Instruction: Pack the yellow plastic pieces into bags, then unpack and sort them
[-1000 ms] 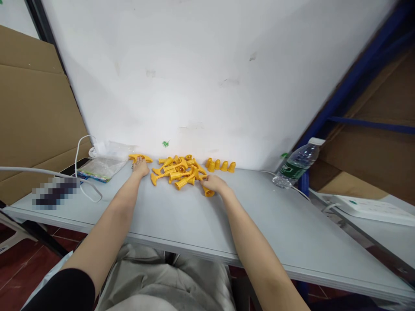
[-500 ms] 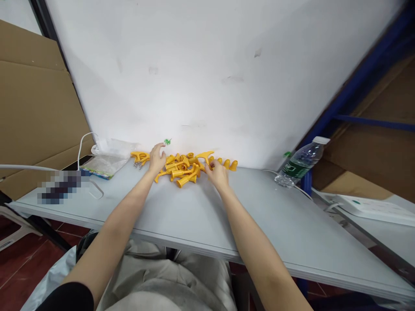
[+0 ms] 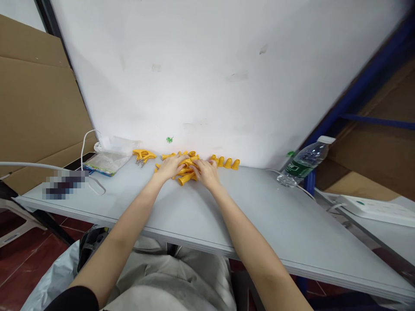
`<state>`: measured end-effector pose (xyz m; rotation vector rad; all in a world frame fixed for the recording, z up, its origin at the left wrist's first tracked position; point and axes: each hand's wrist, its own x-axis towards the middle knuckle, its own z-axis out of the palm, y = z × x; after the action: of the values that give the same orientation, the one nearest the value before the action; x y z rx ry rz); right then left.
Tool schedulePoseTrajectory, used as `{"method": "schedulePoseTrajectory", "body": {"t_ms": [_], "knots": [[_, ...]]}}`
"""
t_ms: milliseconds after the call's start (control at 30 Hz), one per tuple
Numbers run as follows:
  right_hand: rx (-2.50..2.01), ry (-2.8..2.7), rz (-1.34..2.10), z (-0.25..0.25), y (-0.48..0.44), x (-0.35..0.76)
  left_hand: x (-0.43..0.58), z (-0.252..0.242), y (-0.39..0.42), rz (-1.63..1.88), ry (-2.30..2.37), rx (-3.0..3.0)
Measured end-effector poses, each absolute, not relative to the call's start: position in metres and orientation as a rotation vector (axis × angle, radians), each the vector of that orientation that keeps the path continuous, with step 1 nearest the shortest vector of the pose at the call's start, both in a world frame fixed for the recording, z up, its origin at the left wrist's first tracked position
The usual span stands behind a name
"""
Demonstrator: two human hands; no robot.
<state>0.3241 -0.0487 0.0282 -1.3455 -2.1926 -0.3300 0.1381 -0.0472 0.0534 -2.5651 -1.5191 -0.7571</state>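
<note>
A heap of yellow plastic parts (image 3: 185,176) lies on the grey table (image 3: 246,216) close to the white wall. My left hand (image 3: 169,166) rests palm down on the heap's left side, its fingers together and curled over a yellow part. My right hand (image 3: 206,171) meets it from the right, with its fingers pinched on a yellow part at the top of the heap. The two sets of fingertips almost touch. Much of the heap is hidden under the hands. A row of small yellow cones (image 3: 227,163) stands just right of my right hand.
A yellow piece with metal ends (image 3: 143,155) lies left of the heap, beside a clear plastic bag (image 3: 106,161) and a white cable (image 3: 84,144). A water bottle (image 3: 304,161) lies at the right. A white power strip (image 3: 372,208) sits far right. Cardboard stands at the left.
My left hand has come from the far-left yellow piece to the heap. My right hand lifted a T-shaped yellow part, then lowered it to the heap. Both hands now meet there.
</note>
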Motion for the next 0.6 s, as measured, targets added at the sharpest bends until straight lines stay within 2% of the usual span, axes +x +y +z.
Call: {"method": "schedulePoseTrajectory", "body": {"t_ms": [267, 600], "knots": [[-1.395, -2.199, -0.158, 0.019, -0.038, 0.322, 0.122, 0.056, -0.019, -0.668, -1.448, -2.591], [-1.479, -2.171, -0.442, 0.052, -0.023, 0.319, 0.121, 0.075, 0.011, -0.632, -1.341, -2.562]]}}
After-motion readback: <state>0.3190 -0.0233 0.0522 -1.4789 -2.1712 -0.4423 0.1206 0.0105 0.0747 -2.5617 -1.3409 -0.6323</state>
